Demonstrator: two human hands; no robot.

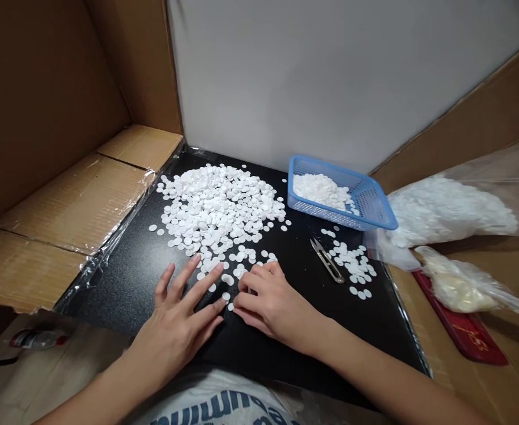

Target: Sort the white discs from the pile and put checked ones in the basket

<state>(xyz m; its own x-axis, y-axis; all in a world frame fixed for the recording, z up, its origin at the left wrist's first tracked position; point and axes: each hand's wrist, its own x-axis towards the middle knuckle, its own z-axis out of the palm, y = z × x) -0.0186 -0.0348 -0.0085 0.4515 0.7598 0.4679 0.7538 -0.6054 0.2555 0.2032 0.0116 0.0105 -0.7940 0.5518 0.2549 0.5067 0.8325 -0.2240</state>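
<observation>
A wide pile of small white round discs (219, 203) lies on the black tabletop, with loose discs spilling toward me. My left hand (177, 319) is open, its fingers spread at the near edge of the spill, and its fingertips touch or hover just over some discs. Beside it, my right hand (268, 304) has its fingers curled down among the nearest loose discs. What lies under or between those fingers is mostly hidden. A small pair of thread snips (327, 260) rests to the right of my right hand, next to a smaller scatter of discs (354, 262).
Behind the snips stands a blue plastic basket (365, 200) part-filled with discs. At right are a clear bag of white pieces (451, 209), a smaller knotted bag (458, 289) and a red flat object (474, 339). Cardboard (68, 200) borders the left; a bottle (40, 339) lies below.
</observation>
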